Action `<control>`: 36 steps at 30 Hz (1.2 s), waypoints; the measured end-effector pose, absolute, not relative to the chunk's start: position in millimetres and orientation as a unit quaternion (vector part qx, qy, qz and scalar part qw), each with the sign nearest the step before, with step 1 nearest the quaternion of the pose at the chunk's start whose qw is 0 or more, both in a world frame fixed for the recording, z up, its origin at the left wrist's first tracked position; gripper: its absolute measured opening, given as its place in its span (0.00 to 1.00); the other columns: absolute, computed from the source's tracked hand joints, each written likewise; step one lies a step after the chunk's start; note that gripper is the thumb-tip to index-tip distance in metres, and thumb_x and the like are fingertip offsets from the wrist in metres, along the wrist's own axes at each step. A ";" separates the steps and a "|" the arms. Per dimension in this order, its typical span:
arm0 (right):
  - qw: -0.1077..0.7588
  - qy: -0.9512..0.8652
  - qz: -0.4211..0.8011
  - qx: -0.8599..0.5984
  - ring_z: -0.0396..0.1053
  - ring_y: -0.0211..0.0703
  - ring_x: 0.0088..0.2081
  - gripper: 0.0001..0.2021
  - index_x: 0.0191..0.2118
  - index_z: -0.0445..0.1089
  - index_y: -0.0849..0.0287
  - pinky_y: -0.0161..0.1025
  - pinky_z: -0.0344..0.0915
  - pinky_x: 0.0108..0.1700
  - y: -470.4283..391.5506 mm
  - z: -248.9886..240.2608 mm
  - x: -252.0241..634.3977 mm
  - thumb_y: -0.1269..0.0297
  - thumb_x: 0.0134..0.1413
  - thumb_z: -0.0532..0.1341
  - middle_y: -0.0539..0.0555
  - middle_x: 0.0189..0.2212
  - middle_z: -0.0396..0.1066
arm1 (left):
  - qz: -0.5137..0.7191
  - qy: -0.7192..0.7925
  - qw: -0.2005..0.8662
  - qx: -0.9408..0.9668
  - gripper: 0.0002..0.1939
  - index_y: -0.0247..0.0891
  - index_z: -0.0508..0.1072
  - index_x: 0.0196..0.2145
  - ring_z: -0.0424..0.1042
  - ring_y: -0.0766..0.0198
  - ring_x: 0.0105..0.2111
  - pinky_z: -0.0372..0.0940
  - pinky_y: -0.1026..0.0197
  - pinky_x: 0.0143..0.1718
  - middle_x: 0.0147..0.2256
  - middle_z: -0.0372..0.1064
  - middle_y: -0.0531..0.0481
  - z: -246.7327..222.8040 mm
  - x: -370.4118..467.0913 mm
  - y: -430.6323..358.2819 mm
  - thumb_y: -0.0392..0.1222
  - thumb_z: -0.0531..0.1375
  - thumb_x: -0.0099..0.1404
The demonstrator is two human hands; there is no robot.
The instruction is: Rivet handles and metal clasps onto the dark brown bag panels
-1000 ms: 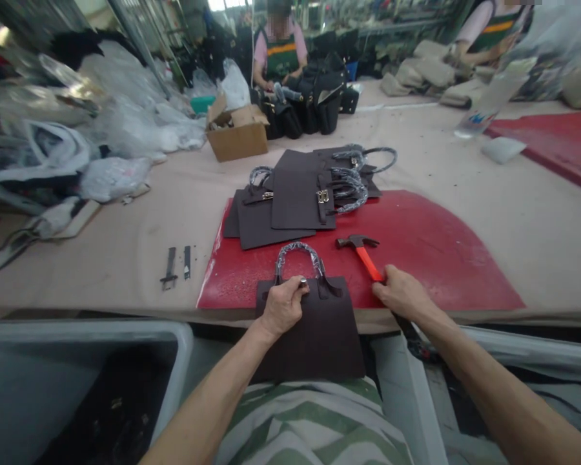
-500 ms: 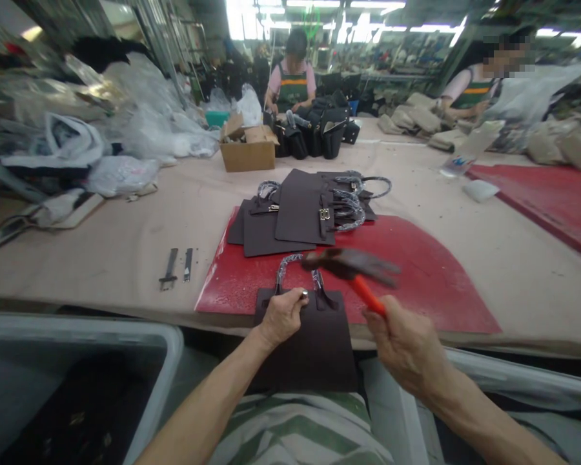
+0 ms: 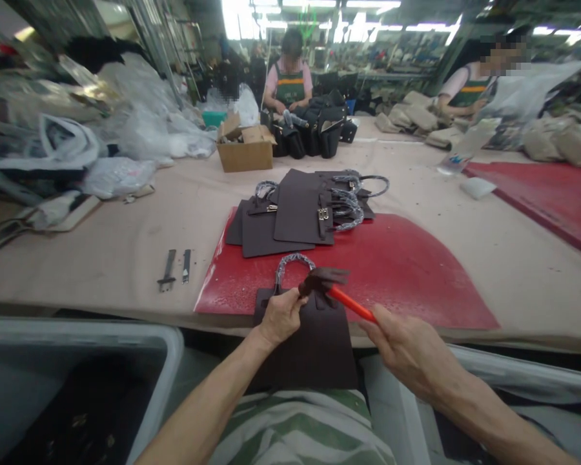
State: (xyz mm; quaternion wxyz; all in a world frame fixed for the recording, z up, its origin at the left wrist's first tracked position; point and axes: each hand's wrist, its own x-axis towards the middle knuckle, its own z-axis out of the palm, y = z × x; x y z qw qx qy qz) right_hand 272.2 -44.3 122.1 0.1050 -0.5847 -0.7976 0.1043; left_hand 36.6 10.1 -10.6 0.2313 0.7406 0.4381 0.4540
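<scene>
A dark brown bag panel with a plastic-wrapped handle lies over the table's front edge, partly on the red mat. My left hand is closed at the panel's top, below the handle; the small tool in its fingers is mostly hidden by the hammer head. My right hand grips the orange-red handle of a hammer. The dark hammer head is right at my left fingertips. Behind, several brown panels with wrapped handles and metal clasps lie in an overlapping pile.
Two narrow metal tools lie left of the mat. Grey bins stand below the front edge. A cardboard box, black bags and plastic wrap are farther back. Two people sit across the table.
The hammer has come down and left with my right hand, its head now at my left fingertips, covering the silvery tool top seen before. My left hand keeps its place.
</scene>
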 end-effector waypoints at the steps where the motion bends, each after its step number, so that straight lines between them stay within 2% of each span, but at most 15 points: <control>1: 0.106 -0.784 0.128 -0.598 0.61 0.42 0.20 0.15 0.30 0.59 0.53 0.39 0.45 0.26 -38.1 117.0 277.6 0.53 0.67 0.48 0.49 0.19 0.65 | 0.457 0.440 0.232 0.738 0.08 0.42 0.73 0.40 0.80 0.58 0.34 0.74 0.61 0.38 0.33 0.78 0.46 -9.5 36.8 9.9 0.37 0.54 0.71; 4: 0.103 -0.740 0.174 -0.642 0.64 0.41 0.23 0.18 0.27 0.59 0.53 0.37 0.53 0.27 -10.9 101.0 295.1 0.52 0.66 0.47 0.49 0.20 0.65 | 0.457 0.441 0.241 0.734 0.07 0.41 0.72 0.39 0.80 0.58 0.36 0.74 0.60 0.40 0.34 0.78 0.46 -6.3 37.2 9.4 0.38 0.54 0.71; 8: 0.088 -0.704 0.130 -0.692 0.67 0.46 0.27 0.14 0.29 0.65 0.57 0.40 0.59 0.31 23.5 77.3 311.5 0.59 0.63 0.50 0.54 0.24 0.69 | 0.454 0.438 0.252 0.734 0.07 0.41 0.72 0.40 0.80 0.59 0.37 0.74 0.61 0.41 0.35 0.79 0.46 -3.8 36.6 8.7 0.38 0.54 0.71; 11: 0.113 -0.707 0.070 -0.694 0.69 0.56 0.43 0.13 0.43 0.71 0.62 0.48 0.63 0.43 30.4 64.1 307.0 0.62 0.62 0.52 0.67 0.42 0.73 | 0.455 0.434 0.259 0.733 0.07 0.41 0.72 0.40 0.80 0.59 0.37 0.74 0.60 0.42 0.36 0.79 0.46 -3.5 34.8 7.9 0.38 0.54 0.71; 13: 0.160 -0.747 0.051 -0.643 0.64 0.61 0.54 0.17 0.52 0.70 0.62 0.54 0.61 0.52 25.9 55.9 293.4 0.59 0.61 0.56 0.68 0.55 0.68 | 0.456 0.435 0.262 0.731 0.07 0.41 0.72 0.41 0.80 0.59 0.37 0.74 0.60 0.42 0.37 0.79 0.46 -3.3 33.2 7.3 0.38 0.54 0.71; 15: 0.202 -0.791 0.077 -0.573 0.60 0.61 0.59 0.23 0.56 0.68 0.60 0.56 0.59 0.58 18.0 45.9 273.8 0.55 0.59 0.61 0.66 0.60 0.64 | 0.456 0.439 0.262 0.728 0.07 0.41 0.72 0.42 0.80 0.60 0.37 0.74 0.60 0.42 0.37 0.79 0.46 -2.9 32.1 6.8 0.38 0.54 0.71; 20: 0.202 -0.811 0.129 -0.534 0.56 0.64 0.63 0.39 0.65 0.61 0.59 0.63 0.50 0.64 3.1 21.0 232.4 0.46 0.50 0.68 0.66 0.63 0.60 | 0.461 0.456 0.294 0.702 0.07 0.40 0.74 0.39 0.80 0.60 0.38 0.74 0.60 0.42 0.37 0.79 0.46 0.2 36.3 3.5 0.39 0.56 0.70; 24: 0.187 -0.805 0.129 -0.548 0.55 0.63 0.64 0.41 0.66 0.61 0.57 0.64 0.47 0.66 2.9 16.1 228.2 0.44 0.50 0.68 0.64 0.63 0.60 | 0.583 0.498 0.385 0.514 0.08 0.40 0.68 0.38 0.79 0.61 0.33 0.75 0.58 0.39 0.33 0.77 0.50 13.9 34.0 5.9 0.46 0.55 0.72; 26: 0.186 -0.805 0.132 -0.548 0.55 0.63 0.64 0.41 0.66 0.61 0.56 0.64 0.47 0.66 3.9 16.8 230.2 0.44 0.49 0.69 0.64 0.63 0.60 | 0.633 0.509 0.388 0.436 0.10 0.40 0.65 0.39 0.79 0.62 0.31 0.75 0.58 0.37 0.31 0.76 0.52 25.0 20.1 13.5 0.49 0.56 0.71; 29: 0.193 -0.801 0.129 -0.552 0.56 0.64 0.64 0.41 0.65 0.60 0.57 0.65 0.47 0.66 4.4 15.7 231.1 0.44 0.49 0.70 0.64 0.63 0.61 | 0.573 0.583 0.300 0.492 0.10 0.39 0.67 0.37 0.77 0.63 0.30 0.73 0.60 0.37 0.30 0.75 0.52 37.4 -17.0 31.3 0.48 0.58 0.69; 33: 0.240 -0.789 0.101 -0.556 0.58 0.64 0.62 0.44 0.67 0.54 0.64 0.64 0.50 0.65 4.9 5.3 229.5 0.45 0.52 0.67 0.68 0.62 0.62 | 0.365 0.725 0.082 0.578 0.05 0.39 0.72 0.35 0.75 0.59 0.32 0.68 0.59 0.39 0.31 0.75 0.49 31.4 -65.5 51.0 0.42 0.58 0.66; 36: 0.288 -0.775 0.080 -0.557 0.60 0.64 0.61 0.33 0.62 0.60 0.64 0.63 0.54 0.63 6.8 -4.2 229.8 0.50 0.57 0.64 0.68 0.59 0.65 | 0.277 0.741 0.003 0.611 0.05 0.39 0.73 0.38 0.75 0.54 0.37 0.67 0.55 0.42 0.36 0.76 0.45 17.4 -81.6 56.4 0.38 0.58 0.65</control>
